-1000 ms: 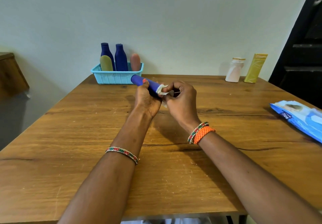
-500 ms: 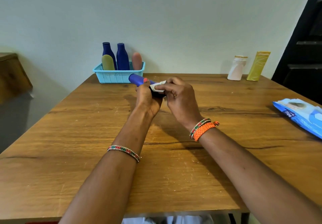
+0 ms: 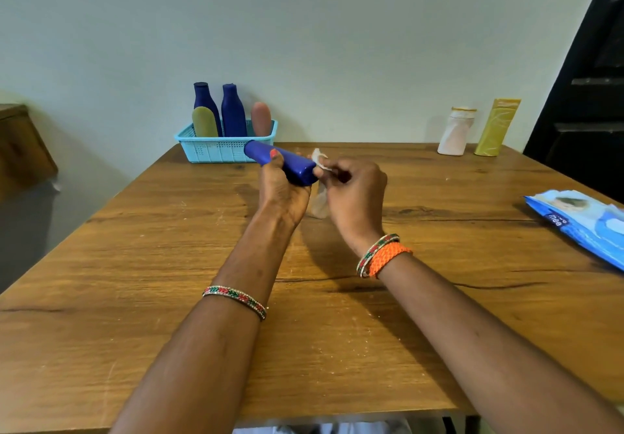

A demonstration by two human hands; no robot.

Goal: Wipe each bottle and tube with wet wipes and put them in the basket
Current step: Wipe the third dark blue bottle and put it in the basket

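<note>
Both forearms are bare with no sleeves, the left hand [image 3: 282, 193] showing an orange-red painted thumbnail and a thin red, green and white beaded bangle on its forearm, the right hand [image 3: 354, 199] wearing a similar beaded bangle beside a braided orange band.

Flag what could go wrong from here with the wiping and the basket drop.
1. The right hand pinches only a small bit of the wet wipe; it could slip free mid-wipe.
2. The basket already holds four upright bottles; dropping the blue bottle from the left hand could topple them.
3. The white bottle and yellow tube stand at the far right, easily missed.
</note>
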